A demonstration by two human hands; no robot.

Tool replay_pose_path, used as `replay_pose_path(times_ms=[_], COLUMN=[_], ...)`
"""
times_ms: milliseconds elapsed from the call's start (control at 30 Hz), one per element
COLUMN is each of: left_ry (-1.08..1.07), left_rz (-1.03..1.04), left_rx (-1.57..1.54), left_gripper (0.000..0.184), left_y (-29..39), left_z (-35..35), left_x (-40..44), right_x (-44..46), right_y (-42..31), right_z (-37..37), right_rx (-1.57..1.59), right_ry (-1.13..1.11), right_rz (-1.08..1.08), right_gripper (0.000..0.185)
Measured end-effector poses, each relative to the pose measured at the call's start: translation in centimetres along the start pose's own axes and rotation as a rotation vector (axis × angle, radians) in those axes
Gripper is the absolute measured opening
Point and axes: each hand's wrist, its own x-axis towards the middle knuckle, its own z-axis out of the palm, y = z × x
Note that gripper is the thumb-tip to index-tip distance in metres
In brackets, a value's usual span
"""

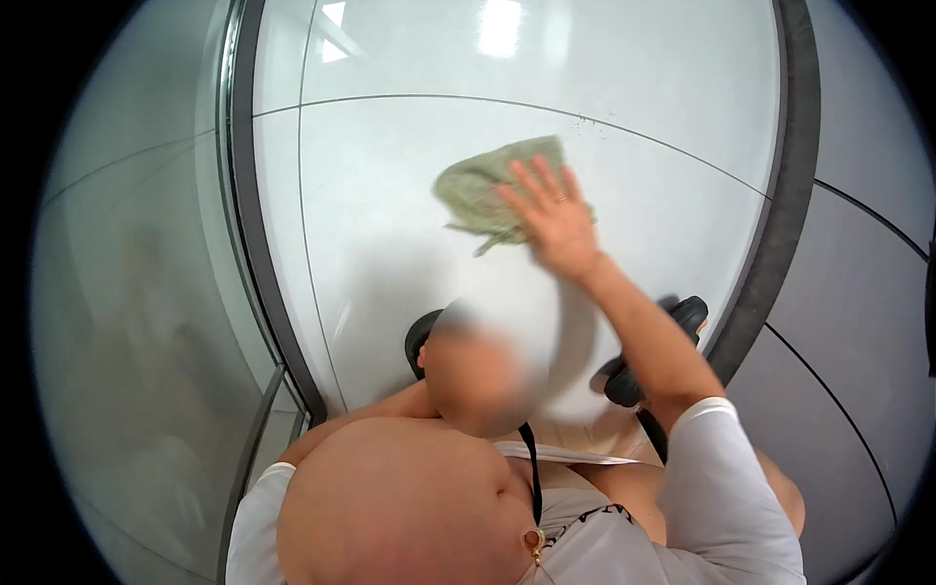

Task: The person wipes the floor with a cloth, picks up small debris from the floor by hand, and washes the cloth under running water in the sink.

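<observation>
My right hand (561,219) lies flat on a crumpled pale green cloth (478,190), its fingers spread and pointing away from me. The cloth rests on a glossy white tiled floor (390,156), one edge bunched with a loose strip toward me. A ring shows on one finger. My left forearm (375,405) reaches in low across the front of me. Its hand falls within a blurred patch, so the fingers and anything in them are hidden.
A dark-framed glass panel (146,292) stands along the left. On the right, a dark grey strip (770,214) borders grey panels (868,292). My black footwear (624,382) is on the floor near me. Small dark specks (590,122) lie beyond the cloth.
</observation>
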Motion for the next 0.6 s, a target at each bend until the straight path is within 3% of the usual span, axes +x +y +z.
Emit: replay_pose_path(times_ms=[133,233,300,400,600], left_ry=[-0.067,-0.094,-0.15,-0.205,-0.211], left_rz=[-0.037,-0.047,0.007,0.068,0.167], left_rx=[-0.002,0.005,0.018,0.072,0.117], left_gripper=[0.023,0.023,0.023,0.023,0.021], left_y=[-0.3,-0.2,-0.3,-0.9,-1.5], left_z=[0.2,0.1,-0.4,-0.8,-0.1], left_x=[-0.2,-0.5,-1.2,-2.0,-1.8], right_x=[0.4,-2.8,-6.4,-12.1,-8.9], right_y=[4.4,1.3,-2.9,-7.2,-1.9], right_z=[-1.3,-1.1,-0.5,1.5,0.3], right_rx=[0.069,0.183,0.23,0.2,0.039], right_ry=[0.19,0.29,0.171,-0.319,-0.338], right_rz=[0.073,0.052,-0.02,0.01,0.025], right_gripper=[0.055,0.054,0.058,0.06,0.068])
